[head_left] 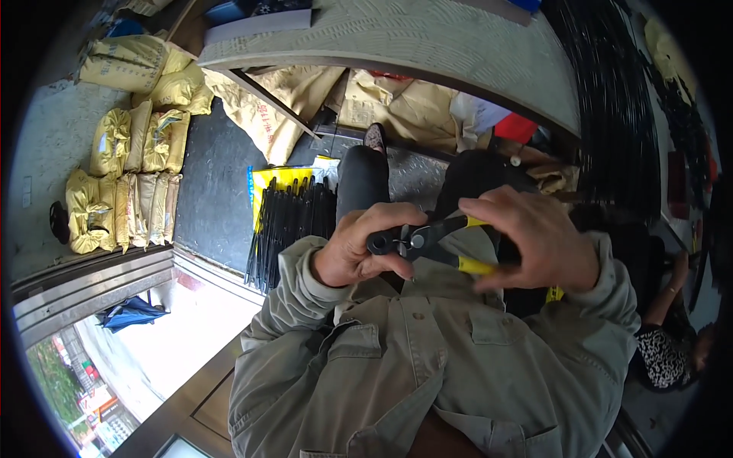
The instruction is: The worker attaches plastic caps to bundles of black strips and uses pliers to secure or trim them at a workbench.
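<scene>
In front of my chest, my right hand (538, 233) is wrapped around a pair of pliers (437, 238) with black and yellow handles. The handles stand spread apart, and the fingers of that hand are slightly blurred. The jaws point left, toward my left hand (359, 246). Between its thumb and fingers, my left hand grips a small black cylindrical part (379, 243) with a round hole in its end. The plier jaws meet this part or lie right against it; I cannot tell whether they bite on it. My left fingers hide most of the part.
Left of my legs, a bundle of black rods (286, 221) lies on a yellow bag (284, 179). Stacked yellow sacks (126, 210) stand farther left. A worktable (458, 57) spans the far side, with long black strands (615, 107) at its right. Another person's arm (670, 290) shows at right.
</scene>
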Tool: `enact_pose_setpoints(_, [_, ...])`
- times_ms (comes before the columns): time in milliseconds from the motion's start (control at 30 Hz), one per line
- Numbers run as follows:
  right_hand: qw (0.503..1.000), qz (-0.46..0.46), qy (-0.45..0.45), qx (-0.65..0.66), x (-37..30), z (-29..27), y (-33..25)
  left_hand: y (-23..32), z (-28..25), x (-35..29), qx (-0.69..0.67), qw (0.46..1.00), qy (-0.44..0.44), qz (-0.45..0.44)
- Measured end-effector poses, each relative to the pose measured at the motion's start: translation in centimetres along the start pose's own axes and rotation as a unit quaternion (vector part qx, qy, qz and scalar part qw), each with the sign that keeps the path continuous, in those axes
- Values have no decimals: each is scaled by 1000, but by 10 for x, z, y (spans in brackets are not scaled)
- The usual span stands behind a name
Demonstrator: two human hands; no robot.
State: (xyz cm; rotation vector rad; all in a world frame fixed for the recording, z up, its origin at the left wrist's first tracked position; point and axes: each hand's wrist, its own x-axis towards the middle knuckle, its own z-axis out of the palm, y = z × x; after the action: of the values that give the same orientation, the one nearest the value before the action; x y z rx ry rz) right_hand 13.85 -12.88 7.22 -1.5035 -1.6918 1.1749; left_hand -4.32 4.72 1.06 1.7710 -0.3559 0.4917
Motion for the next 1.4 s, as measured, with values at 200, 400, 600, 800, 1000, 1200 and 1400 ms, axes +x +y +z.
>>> enact_pose_setpoints(200, [971, 127, -191, 63, -13, -20, 3, 5, -5, 10, -115, 990, -20, -80])
enact_pose_setpoints(400, [995, 60, -4, 82, -3, -10, 8, -6, -4, 10, -28, 999, -15, -18])
enact_pose_setpoints(600, [870, -62, 198, -447, 8, 4, 13, -6, 11, 12, 31, 993, 93, -62])
enact_pose_setpoints(800, [867, -84, 221, -438, 18, 6, 14, -4, 18, 8, 1, 980, 183, -74])
enact_pose_setpoints(1000, [892, -109, 324, -297, 44, 45, 49, -15, 25, 11, 58, 945, 319, -36])
enact_pose_setpoints(1200, [941, -69, 324, -67, 59, 42, 56, -19, 19, 14, 89, 921, 360, -116])
enact_pose_setpoints(1400, [850, 45, 508, 133, 91, -77, 63, -33, 7, 15, 43, 929, 353, -105])
